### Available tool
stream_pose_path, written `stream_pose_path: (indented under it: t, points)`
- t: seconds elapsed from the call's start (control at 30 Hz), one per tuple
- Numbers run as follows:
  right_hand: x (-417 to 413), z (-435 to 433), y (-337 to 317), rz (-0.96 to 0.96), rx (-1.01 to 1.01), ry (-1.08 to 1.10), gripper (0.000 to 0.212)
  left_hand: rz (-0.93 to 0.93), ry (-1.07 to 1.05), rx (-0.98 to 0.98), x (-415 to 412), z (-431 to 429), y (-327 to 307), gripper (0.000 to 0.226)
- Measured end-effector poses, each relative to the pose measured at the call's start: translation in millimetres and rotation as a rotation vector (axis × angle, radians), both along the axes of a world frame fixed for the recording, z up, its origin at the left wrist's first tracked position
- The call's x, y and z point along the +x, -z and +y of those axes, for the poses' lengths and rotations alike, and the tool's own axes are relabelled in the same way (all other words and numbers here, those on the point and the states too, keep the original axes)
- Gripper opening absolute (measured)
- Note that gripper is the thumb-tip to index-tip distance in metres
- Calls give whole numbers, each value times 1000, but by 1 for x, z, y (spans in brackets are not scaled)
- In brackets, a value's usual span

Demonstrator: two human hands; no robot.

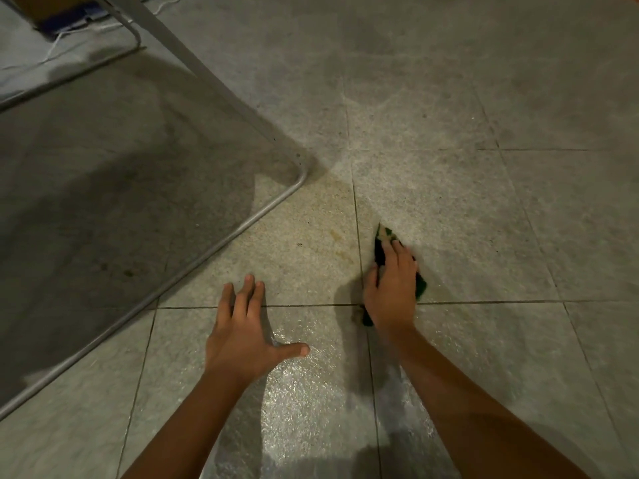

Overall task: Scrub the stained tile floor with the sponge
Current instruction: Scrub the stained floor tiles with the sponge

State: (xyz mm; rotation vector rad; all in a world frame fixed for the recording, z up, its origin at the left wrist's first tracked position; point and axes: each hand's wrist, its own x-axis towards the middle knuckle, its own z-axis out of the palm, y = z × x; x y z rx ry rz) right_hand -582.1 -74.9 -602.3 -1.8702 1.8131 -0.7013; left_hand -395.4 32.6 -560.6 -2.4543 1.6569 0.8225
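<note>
My right hand presses the green sponge onto the wet tile floor beside a grout crossing, with the fingers over its top and the thumb gripping its side. My left hand lies flat on the floor, fingers spread. A yellowish stain sits just left of the sponge. A metal frame runs close on the left, and a white cable lies beyond it.

— What is seen on the gray tile floor?
— A bent metal frame is set on it at nine o'clock. A white cord is laid at eleven. A yellow stain is seen near the middle, and a wet shiny patch at six.
— Anything else?
— A green sponge is held down at four by the right hand. The left hand is laid flat at seven.
</note>
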Motion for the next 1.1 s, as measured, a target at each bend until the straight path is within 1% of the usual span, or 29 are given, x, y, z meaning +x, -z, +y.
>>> stream_pose_path:
  t: [0.07,0.13,0.2,0.23,0.3,0.37,0.43,0.57,0.63,0.73,0.83,0.93,1.03,1.1]
  points:
    - [18,1,-2,-1,11,-106,44,-1,2,6,0,0,-1,135]
    - [25,9,-3,-12,-10,-275,45,-9,18,28,0,-1,-2,134]
    - [16,18,-2,-25,-30,-410,49,-32,62,59,2,-4,-4,132]
    - [8,21,-1,-21,-22,-444,50,-55,91,67,5,-6,-7,130]
    - [-10,22,0,-3,-21,-450,51,-92,127,41,12,-11,-12,129]
    - [-24,19,-1,-17,-1,-387,52,-79,108,1,20,-17,-15,122]
    - [-28,14,-2,-33,2,-322,50,-55,79,-1,28,-22,-15,122]
    - [-6,-2,-2,-16,-37,-151,42,-55,102,99,35,-27,-9,131]
    - [15,-12,-3,26,-19,-117,44,-72,116,111,34,-27,-8,131]
    - [46,-18,-5,6,-6,-176,43,-93,124,105,33,-26,-9,131]
    - [61,-8,-6,13,-32,-371,47,-98,122,103,34,-27,-9,131]
    - [50,-1,-8,56,-15,-544,48,-100,121,88,35,-26,-9,131]
    - [25,-4,-7,60,-23,-560,48,-92,116,70,36,-25,-7,131]
    - [9,-11,-3,38,-15,-491,53,-94,115,67,36,-25,-7,132]
